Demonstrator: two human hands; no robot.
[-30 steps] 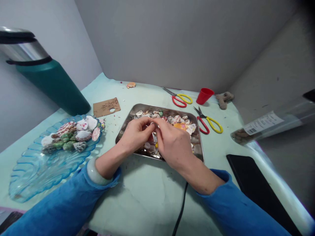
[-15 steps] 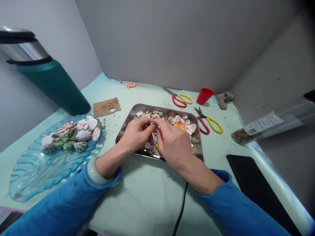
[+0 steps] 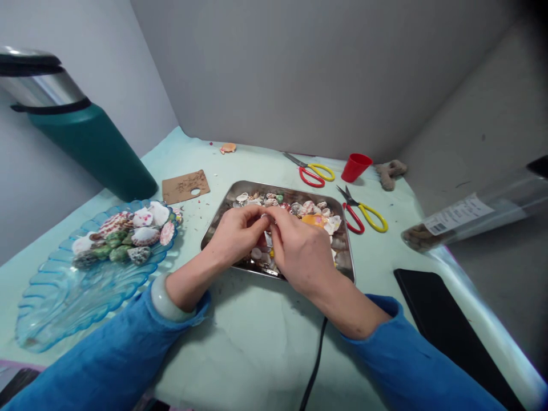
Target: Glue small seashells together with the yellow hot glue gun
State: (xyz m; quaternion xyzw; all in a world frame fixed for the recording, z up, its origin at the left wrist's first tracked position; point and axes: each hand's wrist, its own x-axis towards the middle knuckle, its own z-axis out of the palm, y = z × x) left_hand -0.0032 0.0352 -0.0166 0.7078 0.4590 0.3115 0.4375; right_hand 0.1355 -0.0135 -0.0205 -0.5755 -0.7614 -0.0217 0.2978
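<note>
Above a metal tray point(image 3: 347, 251) my left hand point(image 3: 235, 231) and my right hand point(image 3: 302, 242) meet at the fingertips. Both are closed in a pinch around something small that the fingers hide; I cannot make out what it is. Under and around them the tray holds many small seashells point(image 3: 308, 208), with white, spotted and greenish ones among them. An orange piece point(image 3: 314, 220) lies in the tray just beyond my right hand.
A blue glass dish point(image 3: 81, 305) with larger shells point(image 3: 145, 236) stands left, near a teal bottle point(image 3: 98, 148) and brown card point(image 3: 186, 187). Two scissors point(image 3: 314, 174), a red cup point(image 3: 356, 167), a clear tube point(image 3: 462, 214) and a black flat object point(image 3: 440, 319) lie right.
Almost nothing differs. Both hands stay pinched together over the tray, with at most tiny movements of the fingertips.
</note>
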